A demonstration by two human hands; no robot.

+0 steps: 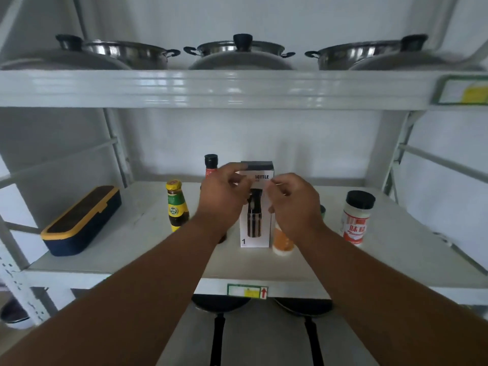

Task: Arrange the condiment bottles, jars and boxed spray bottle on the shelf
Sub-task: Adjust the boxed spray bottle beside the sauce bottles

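I have both hands raised in front of the boxed spray bottle (255, 207), which stands upright near the middle of the middle shelf (132, 233). My left hand (224, 196) sits at the box's 9 o'clock side with its fingers curled toward the upper front edge, and my right hand (293, 202) sits at its 3 o'clock side, fingers likewise bent inward near the top; I cannot tell whether either hand actually grips the box or only hovers against it. At 11 o'clock from the box, behind my left hand, a red-labelled bottle (211, 165) with a black cap shows. Further out at 9 o'clock stands a dark sauce bottle (176, 207) with a yellow cap and green label, apart from the box. Just beside the box at 4 o'clock, partly hidden under my right wrist, is an orange jar (282, 243). Well out at 3 o'clock stands a white shaker jar (357, 217) with a black lid and red label. At the far 9 o'clock end of the shelf lies a navy container (81, 223) with a yellow rim. Three lidded steel pots (243, 52) line the shelf above, and two dark pans (219, 306) sit below.
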